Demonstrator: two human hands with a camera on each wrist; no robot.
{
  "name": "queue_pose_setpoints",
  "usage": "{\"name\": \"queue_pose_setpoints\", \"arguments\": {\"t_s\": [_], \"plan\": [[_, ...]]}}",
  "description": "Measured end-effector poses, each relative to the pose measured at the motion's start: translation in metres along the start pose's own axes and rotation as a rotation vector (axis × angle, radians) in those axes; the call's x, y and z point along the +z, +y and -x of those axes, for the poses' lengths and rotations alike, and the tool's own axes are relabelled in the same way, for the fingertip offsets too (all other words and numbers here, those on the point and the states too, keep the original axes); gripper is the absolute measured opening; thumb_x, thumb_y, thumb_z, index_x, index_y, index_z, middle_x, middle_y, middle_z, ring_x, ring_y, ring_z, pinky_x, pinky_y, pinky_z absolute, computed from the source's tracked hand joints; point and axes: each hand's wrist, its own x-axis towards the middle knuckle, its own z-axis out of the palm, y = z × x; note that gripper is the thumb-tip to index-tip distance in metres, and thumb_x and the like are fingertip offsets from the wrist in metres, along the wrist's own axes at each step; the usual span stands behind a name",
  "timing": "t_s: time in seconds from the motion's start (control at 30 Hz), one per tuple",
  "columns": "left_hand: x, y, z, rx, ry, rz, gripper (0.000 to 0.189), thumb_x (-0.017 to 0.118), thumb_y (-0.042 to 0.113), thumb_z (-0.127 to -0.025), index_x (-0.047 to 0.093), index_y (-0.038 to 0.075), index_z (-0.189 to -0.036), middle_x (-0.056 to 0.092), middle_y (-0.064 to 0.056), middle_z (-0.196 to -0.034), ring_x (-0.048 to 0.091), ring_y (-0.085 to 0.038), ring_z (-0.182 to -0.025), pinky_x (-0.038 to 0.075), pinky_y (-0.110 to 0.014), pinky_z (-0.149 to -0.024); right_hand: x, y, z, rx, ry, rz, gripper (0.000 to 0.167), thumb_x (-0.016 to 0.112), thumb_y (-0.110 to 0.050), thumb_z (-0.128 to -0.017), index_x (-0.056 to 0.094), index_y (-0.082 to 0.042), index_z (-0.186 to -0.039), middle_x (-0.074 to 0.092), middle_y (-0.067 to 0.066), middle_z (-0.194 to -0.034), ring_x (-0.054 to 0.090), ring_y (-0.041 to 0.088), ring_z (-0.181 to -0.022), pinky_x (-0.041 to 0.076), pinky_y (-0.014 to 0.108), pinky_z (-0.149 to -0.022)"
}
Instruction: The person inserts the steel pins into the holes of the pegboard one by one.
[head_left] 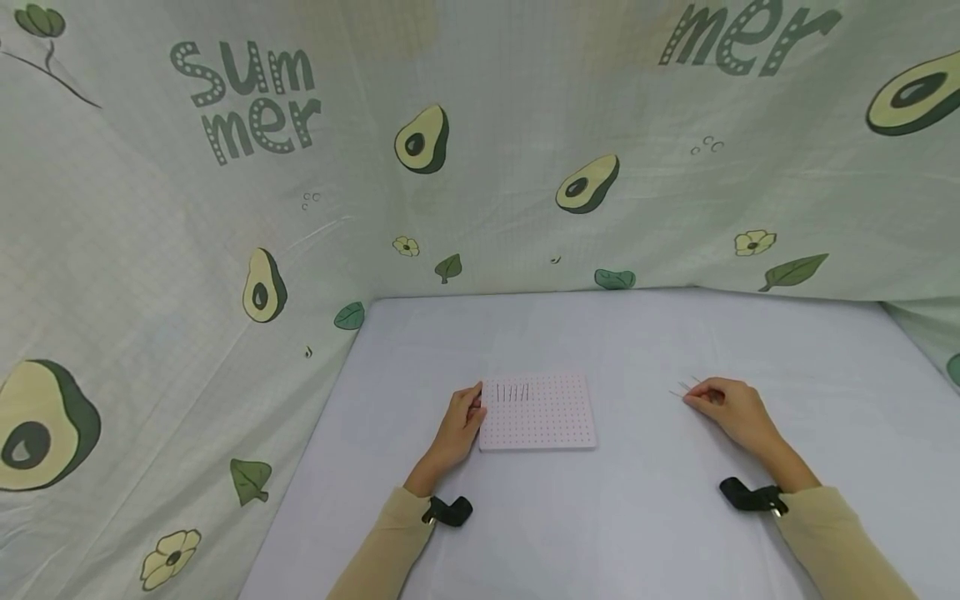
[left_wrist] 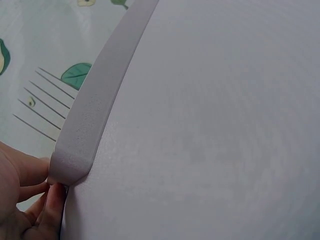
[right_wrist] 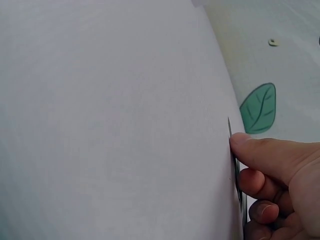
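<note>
A thin pale board (head_left: 551, 417) with a grid of pink holes lies on the table. Several thin dark needles (head_left: 513, 392) stand in a row near its far left corner; in the left wrist view, needles (left_wrist: 42, 117) stick up behind the board's side wall (left_wrist: 90, 110). My left hand (head_left: 456, 427) holds the board's left edge, with fingers and thumb at a corner in the left wrist view. To the right, my right hand (head_left: 738, 412) pinches a thin needle (right_wrist: 229, 126) between thumb and fingers, low over the table. More thin needles (head_left: 696, 380) show beside its fingertips.
A white cloth covers the table (head_left: 637, 517). Behind and to the left hangs a pale curtain (head_left: 495, 83) printed with avocados, leaves and flowers. Black wrist cameras sit on the left cuff (head_left: 452, 511) and right cuff (head_left: 750, 495).
</note>
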Motion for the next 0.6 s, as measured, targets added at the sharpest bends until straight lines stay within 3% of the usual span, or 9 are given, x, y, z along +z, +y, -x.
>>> {"name": "queue_pose_setpoints", "arguments": {"t_s": [0.33,0.6], "plan": [[0.0008,-0.0009,-0.0005,-0.01,-0.002,0.007,0.05,0.048,0.009,-0.106,0.034,-0.002,-0.153,0.042,-0.018,-0.136,0.046,-0.022,-0.113,0.041,-0.04,-0.1,0.0,-0.0017,-0.0006,-0.016,-0.015,0.002,0.01,0.071,-0.009,-0.093,0.071,0.0,-0.089,0.053,-0.001,-0.069,0.041,0.009,-0.062,0.033,0.026,-0.054],[-0.0003,0.0005,0.0009,0.022,0.007,0.007,0.049,0.048,0.008,-0.105,0.035,-0.004,-0.151,0.044,-0.02,-0.132,0.047,-0.025,-0.112,0.043,-0.04,-0.098,0.0012,-0.0068,-0.0003,-0.006,-0.052,0.012,0.01,0.068,-0.006,-0.094,0.068,0.003,-0.089,0.052,0.001,-0.071,0.041,0.01,-0.064,0.035,0.026,-0.055]]}}
